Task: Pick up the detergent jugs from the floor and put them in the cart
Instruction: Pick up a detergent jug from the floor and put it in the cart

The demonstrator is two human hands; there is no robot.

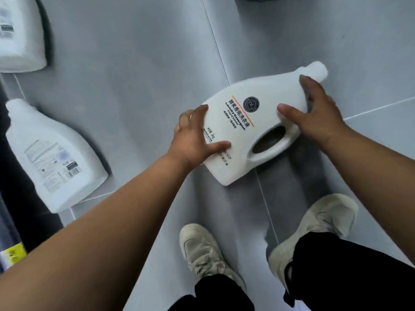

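2 bare forearms reach down from the head view toward the floor (134,63), with 2 pale shoes (202,252) planted just behind the work. Between the hands lies the labelled jug (276,90), flat on its back with the label up, the neck pointing away to the right and the handle hole facing the person.

The left grip (195,135) holds the jug's lower left edge: its thumb is laid across the label face and its fingers curl round the side. The right grip (318,117) spans the shoulder below the neck, with the thumb on the face and the fingers reaching over the far edge. Taking both ends, not the handle, probably steadies a full, heavy container as it comes off the tiles. Whether it has left the floor cannot be told.

A 2nd jug (54,158) lies well to the left, back label up, and a 3rd jug (20,34) sits at the top left corner. Both await collection. A dark object with a yellow tag (13,252) runs along the left edge; whether this is the cart cannot be told. Nothing blocks the lift.
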